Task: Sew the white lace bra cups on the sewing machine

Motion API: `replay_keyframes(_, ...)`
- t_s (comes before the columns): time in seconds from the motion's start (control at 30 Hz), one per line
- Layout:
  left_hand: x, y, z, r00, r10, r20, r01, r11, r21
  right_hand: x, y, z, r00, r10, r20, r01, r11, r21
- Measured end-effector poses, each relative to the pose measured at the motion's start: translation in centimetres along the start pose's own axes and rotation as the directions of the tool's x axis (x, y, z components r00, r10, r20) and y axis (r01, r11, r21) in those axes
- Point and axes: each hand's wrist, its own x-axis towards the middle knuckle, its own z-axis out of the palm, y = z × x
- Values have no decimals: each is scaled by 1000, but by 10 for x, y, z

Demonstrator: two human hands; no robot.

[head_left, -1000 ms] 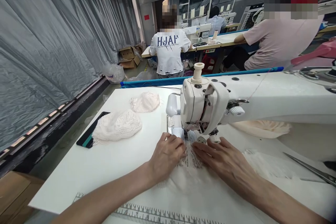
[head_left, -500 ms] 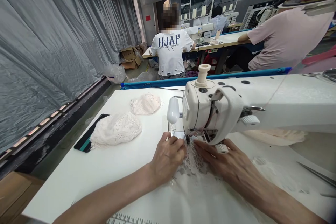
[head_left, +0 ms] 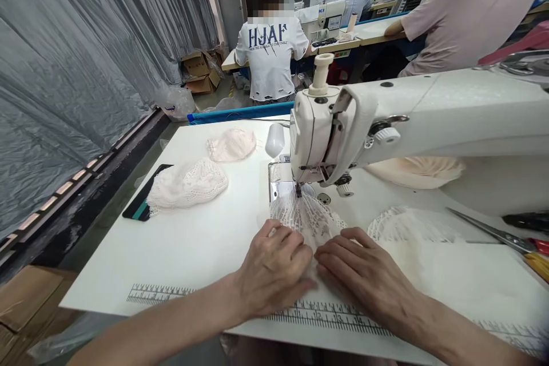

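Observation:
White lace fabric (head_left: 305, 218) lies under the needle and presser foot of a white sewing machine (head_left: 319, 131), fanned out and gathered toward me. My left hand (head_left: 277, 266) is closed on its near edge, fingers curled. Close beside it, my right hand (head_left: 362, 269) presses its fingers together and grips the same gathered part; its thumb is hidden. Both hands rest on the table a short way in front of the needle.
Two lace pieces (head_left: 186, 184) (head_left: 232, 144) lie on the left, one over a dark flat item. Scissors (head_left: 500, 233) and another lace piece (head_left: 407, 226) are right. A printed ruler (head_left: 326, 315) runs along the front edge. Co-workers (head_left: 272, 57) sit beyond.
Both hands have drawn back from the needle toward me, and the lace now shows spread between them and the foot. The view has tilted down, showing more of the ruler and scissors.

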Motion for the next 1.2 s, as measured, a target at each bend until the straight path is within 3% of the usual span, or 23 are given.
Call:
replay_keyframes(0.07, 3, -3, 3, 999, -23, -41, 25, 998, 50, 6, 1, -1, 999, 27, -37, -27, 1000, 9)
replay_keyframes(0.23, 9, -13, 8, 991, -77, -109, 80, 996, 32, 10, 7, -5, 995, 95, 2, -95, 995, -8)
replay_keyframes(0.47, 8, -13, 6, 1000, -3, -7, 4, 996, 91, 1, 11, 2, 993, 116, -27, -115, 993, 18)
replay_keyframes(0.6, 4, -9, 2, 999, 19, -35, -17, 997, 76, -5, 9, 0, 989, 146, -4, -145, 988, 48)
replay_keyframes(0.77, 4, -5, -1, 993, 55, -104, -49, 997, 65, -9, 8, -4, 995, 91, 25, -92, 995, 37)
replay_keyframes(0.93, 4, -6, -1, 993, 107, -52, -104, 993, 50, -8, 10, -4, 996, 13, 84, -13, 1000, -6)
replay_keyframes(1.2, 0, -3, -2, 994, 111, -24, -109, 992, 60, -9, 11, -3, 997, -10, 78, 11, 1000, -20)
